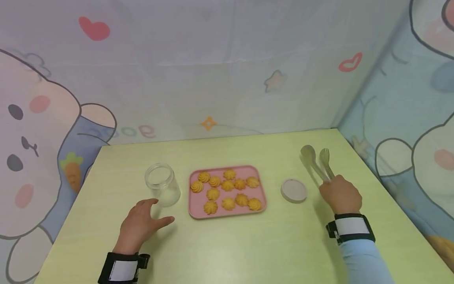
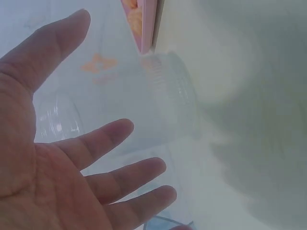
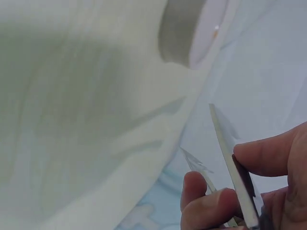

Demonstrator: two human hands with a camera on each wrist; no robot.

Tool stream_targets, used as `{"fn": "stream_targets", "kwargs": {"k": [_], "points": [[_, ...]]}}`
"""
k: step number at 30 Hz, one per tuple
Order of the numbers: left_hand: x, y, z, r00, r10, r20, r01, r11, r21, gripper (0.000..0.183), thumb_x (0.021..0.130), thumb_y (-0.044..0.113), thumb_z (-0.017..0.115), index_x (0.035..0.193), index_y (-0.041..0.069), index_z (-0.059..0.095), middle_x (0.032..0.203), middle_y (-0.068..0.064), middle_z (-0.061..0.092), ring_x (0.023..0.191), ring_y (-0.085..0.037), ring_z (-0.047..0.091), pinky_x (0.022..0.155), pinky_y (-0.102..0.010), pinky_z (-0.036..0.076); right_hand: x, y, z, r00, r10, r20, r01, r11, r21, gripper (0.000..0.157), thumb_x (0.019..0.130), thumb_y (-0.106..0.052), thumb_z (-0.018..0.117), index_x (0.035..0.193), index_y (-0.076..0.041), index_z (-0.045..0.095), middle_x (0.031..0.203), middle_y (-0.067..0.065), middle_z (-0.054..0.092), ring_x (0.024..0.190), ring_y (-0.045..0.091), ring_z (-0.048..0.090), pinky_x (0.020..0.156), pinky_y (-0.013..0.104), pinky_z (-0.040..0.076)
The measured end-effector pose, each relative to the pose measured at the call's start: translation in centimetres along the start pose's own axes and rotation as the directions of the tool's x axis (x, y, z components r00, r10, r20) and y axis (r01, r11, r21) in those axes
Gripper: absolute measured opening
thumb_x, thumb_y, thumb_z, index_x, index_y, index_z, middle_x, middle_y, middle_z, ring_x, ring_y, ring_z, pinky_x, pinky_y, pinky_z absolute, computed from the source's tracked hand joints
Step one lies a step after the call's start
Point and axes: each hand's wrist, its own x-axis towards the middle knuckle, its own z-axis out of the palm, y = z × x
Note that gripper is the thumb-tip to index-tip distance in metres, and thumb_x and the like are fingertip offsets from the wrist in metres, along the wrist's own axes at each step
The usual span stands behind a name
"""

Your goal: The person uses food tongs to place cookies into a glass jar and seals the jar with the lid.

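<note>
A clear glass jar (image 1: pixel 166 193) stands without a lid at the left of the table. My left hand (image 1: pixel 140 225) is just in front of it, thumb and fingers spread, holding nothing. In the left wrist view the jar (image 2: pixel 139 105) shows beyond the spread fingers; I see no contact. On the right, my right hand (image 1: pixel 341 195) grips a spoon (image 1: pixel 309 154) and a fork (image 1: pixel 325 157) together by their handles, heads pointing away from me. The right wrist view shows the thumb and fingers curled round both handles, with their shadows on the table.
A pink tray (image 1: pixel 227 215) with several piped cookies (image 1: pixel 228 204) lies mid-table, right of the jar. Between tray and right hand is a round pale lid (image 1: pixel 294 191). A printed cloth backdrop (image 1: pixel 227 79) rises behind the table (image 1: pixel 241 252) and along its right side.
</note>
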Motion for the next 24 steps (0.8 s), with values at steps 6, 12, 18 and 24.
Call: {"fn": "stream_targets", "kwargs": {"k": [6, 12, 18, 24], "points": [[0.6, -0.7, -1.0, 1.0, -0.023, -0.01, 0.023, 1.0, 0.0, 0.086, 0.08, 0.053, 0.08, 0.137, -0.006, 0.054, 0.14, -0.033, 0.054, 0.127, -0.051, 0.053, 0.096, -0.064, 0.048, -0.9, -1.4, -0.6, 0.996, -0.089, -0.002, 0.089, 0.996, -0.005, 0.051, 0.104, -0.038, 0.039, 0.09, 0.007, 0.055, 0.07, 0.019, 0.057, 0.06, 0.034, 0.058, 0.047, 0.043, 0.042], [1.5, -1.2, -1.9, 0.999, -0.044, 0.002, 0.044, 0.999, -0.019, 0.09, 0.083, 0.054, 0.077, 0.142, -0.008, 0.048, 0.145, -0.035, 0.049, 0.132, -0.053, 0.048, 0.099, -0.066, 0.045, -1.9, -2.8, -0.9, 0.987, -0.16, -0.009, 0.16, 0.987, -0.008, 0.059, 0.105, -0.052, 0.043, 0.091, 0.004, 0.057, 0.067, 0.013, 0.056, 0.057, 0.029, 0.056, 0.046, 0.04, 0.04], [2.6, -1.5, -2.6, 0.998, -0.067, 0.011, 0.068, 0.997, -0.037, 0.098, 0.085, 0.056, 0.074, 0.148, -0.01, 0.039, 0.148, -0.038, 0.043, 0.133, -0.055, 0.046, 0.099, -0.069, 0.044, -3.2, -4.4, -1.0, 0.977, -0.207, -0.057, 0.206, 0.978, -0.019, 0.053, 0.105, -0.047, 0.048, 0.093, 0.004, 0.059, 0.069, 0.015, 0.059, 0.057, 0.029, 0.057, 0.045, 0.04, 0.039], [3.9, -1.3, -3.3, 0.998, -0.064, 0.021, 0.065, 0.995, -0.073, 0.099, 0.085, 0.056, 0.074, 0.15, -0.009, 0.036, 0.147, -0.037, 0.045, 0.132, -0.054, 0.047, 0.099, -0.068, 0.044, -4.8, -6.0, -1.0, 0.957, -0.267, -0.117, 0.265, 0.964, -0.036, 0.047, 0.103, -0.043, 0.056, 0.094, 0.003, 0.061, 0.069, 0.015, 0.063, 0.055, 0.027, 0.057, 0.043, 0.038, 0.039]]}}
